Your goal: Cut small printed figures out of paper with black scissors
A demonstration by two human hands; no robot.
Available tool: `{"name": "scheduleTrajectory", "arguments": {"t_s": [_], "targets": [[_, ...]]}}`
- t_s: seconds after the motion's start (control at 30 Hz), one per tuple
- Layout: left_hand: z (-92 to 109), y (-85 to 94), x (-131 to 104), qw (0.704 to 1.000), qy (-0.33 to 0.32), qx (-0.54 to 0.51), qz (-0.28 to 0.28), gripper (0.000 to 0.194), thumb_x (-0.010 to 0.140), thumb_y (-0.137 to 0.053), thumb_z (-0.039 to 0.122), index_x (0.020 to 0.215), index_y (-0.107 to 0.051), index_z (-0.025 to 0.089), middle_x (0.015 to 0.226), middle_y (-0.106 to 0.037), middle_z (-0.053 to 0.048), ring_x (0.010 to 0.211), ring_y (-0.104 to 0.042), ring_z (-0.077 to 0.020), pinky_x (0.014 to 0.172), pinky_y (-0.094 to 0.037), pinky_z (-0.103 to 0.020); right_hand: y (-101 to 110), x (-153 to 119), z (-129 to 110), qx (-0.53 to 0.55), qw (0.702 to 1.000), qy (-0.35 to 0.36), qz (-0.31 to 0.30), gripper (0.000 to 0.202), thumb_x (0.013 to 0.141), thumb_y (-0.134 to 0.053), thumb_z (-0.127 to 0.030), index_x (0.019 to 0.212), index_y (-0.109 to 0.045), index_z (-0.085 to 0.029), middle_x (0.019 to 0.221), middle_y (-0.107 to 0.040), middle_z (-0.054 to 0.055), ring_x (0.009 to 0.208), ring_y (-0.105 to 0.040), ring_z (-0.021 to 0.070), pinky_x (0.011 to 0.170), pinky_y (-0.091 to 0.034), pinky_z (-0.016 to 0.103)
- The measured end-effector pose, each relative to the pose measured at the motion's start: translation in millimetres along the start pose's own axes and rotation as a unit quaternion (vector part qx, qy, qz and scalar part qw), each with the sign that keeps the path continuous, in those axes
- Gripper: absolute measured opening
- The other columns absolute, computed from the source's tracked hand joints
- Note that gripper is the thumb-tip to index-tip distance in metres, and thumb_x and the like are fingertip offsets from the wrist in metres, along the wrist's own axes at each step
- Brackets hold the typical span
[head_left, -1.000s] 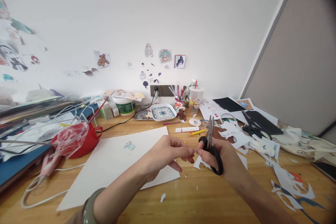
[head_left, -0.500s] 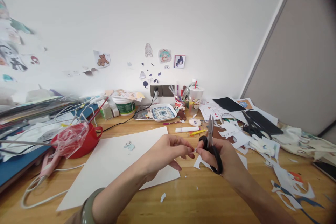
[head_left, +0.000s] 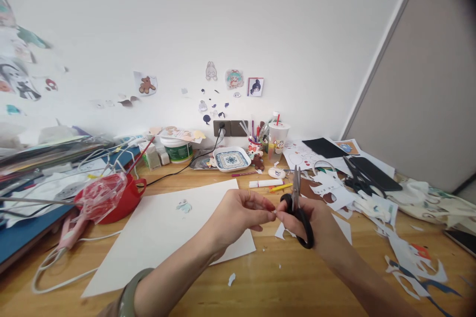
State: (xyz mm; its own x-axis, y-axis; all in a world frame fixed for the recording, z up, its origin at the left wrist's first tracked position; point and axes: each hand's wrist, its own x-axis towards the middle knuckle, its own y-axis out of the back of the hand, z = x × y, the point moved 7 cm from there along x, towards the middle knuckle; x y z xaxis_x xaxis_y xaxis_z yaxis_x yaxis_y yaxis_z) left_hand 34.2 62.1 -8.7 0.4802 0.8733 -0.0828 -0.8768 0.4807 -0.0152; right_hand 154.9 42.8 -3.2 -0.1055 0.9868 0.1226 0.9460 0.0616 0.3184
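Note:
My left hand (head_left: 245, 213) is closed in a pinch, its fingertips meeting those of my right hand above the table. Between them shows a tiny whitish scrap (head_left: 274, 212), seemingly paper, too small to make out well. My right hand (head_left: 316, 220) grips black-handled scissors (head_left: 296, 190), blades pointing up and away from me and nearly closed. Under my left forearm lies a large white sheet of paper (head_left: 152, 237), with a small pale-blue cut-out figure (head_left: 183, 206) on it. Cut paper scraps (head_left: 280, 231) rest on the table just beyond my fingers.
A red cup (head_left: 119, 208) covered with clear plastic stands left, beside cables. At the back are a patterned dish (head_left: 232, 158), a white tub (head_left: 177, 150) and a drink cup (head_left: 277, 141). Right lie paper offcuts (head_left: 399, 247) and a second pair of scissors (head_left: 359, 178).
My left fingers have drawn together and tilted slightly against my right fingertips. The scissors have shifted a little left and down, still in my right hand.

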Motion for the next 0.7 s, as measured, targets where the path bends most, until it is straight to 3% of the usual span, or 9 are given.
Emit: {"name": "scheduleTrajectory", "arguments": {"t_s": [0.2, 0.47, 0.7], "targets": [[3.9, 6.7, -0.2, 0.999, -0.002, -0.048, 0.023, 0.015, 0.059, -0.068, 0.026, 0.068, -0.063, 0.015, 0.069, -0.062, -0.002, 0.067, -0.053, -0.0107, 0.057, -0.042, -0.02, 2.2, 0.2, 0.0, -0.018, 1.0, 0.015, 0.008, 0.012, 0.07, -0.056, -0.028, 0.065, -0.054, -0.017, 0.056, -0.046, -0.004, 0.048, -0.037, 0.0086, 0.044, -0.028, 0.02], [7.2, 10.0, -2.7, 0.995, 0.01, -0.093, 0.027, 0.014, 0.06, -0.067, 0.026, 0.067, -0.063, 0.016, 0.069, -0.061, -0.001, 0.071, -0.054, -0.0121, 0.053, -0.043, -0.02, -14.9, -3.7, -0.4, -0.066, 0.993, 0.005, -0.103, 0.017, 0.074, -0.052, -0.03, 0.065, -0.053, -0.016, 0.055, -0.046, -0.003, 0.053, -0.039, 0.0108, 0.049, -0.029, 0.022], [9.3, 10.2, -3.8, 0.994, -0.005, -0.103, 0.024, 0.013, 0.062, -0.066, 0.026, 0.067, -0.062, 0.015, 0.069, -0.059, -0.002, 0.069, -0.05, -0.0107, 0.051, -0.044, -0.019, -23.9, -7.1, -3.8, -0.074, 0.984, 0.015, -0.16, 0.018, 0.074, -0.051, -0.028, 0.061, -0.047, -0.017, 0.055, -0.041, -0.004, 0.052, -0.035, 0.0096, 0.049, -0.027, 0.021]]}}
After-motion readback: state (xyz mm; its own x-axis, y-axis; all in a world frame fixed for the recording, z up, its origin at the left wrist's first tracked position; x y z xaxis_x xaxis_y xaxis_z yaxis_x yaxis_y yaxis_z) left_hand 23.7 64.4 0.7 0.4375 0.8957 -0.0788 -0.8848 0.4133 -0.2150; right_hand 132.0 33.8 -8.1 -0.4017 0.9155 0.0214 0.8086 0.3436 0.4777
